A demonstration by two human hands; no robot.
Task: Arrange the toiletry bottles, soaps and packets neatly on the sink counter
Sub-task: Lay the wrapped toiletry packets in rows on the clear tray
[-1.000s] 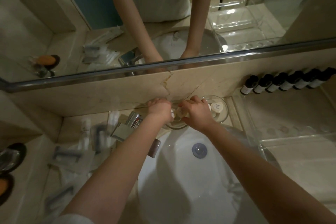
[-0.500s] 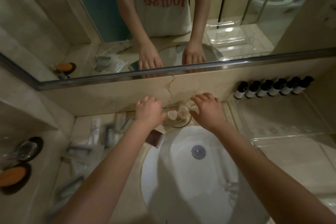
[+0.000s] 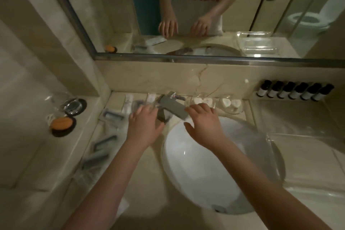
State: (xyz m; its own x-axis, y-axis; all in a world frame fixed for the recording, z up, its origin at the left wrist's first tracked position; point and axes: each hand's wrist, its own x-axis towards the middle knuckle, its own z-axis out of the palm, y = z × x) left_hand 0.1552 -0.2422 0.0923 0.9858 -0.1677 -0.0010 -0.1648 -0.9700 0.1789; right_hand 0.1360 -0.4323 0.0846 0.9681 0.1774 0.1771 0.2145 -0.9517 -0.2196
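**Your hands hover over the sink, empty**

Your left hand is above the surface just left of the basin, fingers spread and loose, gripping nothing. Your right hand hangs over the basin's back rim, palm down, fingers also spread. The tap sits between them. Behind your right hand, two clear dishes of small wrapped soaps rest by the back wall. Six dark bottles stand in a row at the far right. Packets lie scattered and blurred on the left, beside an orange soap on a dark dish.
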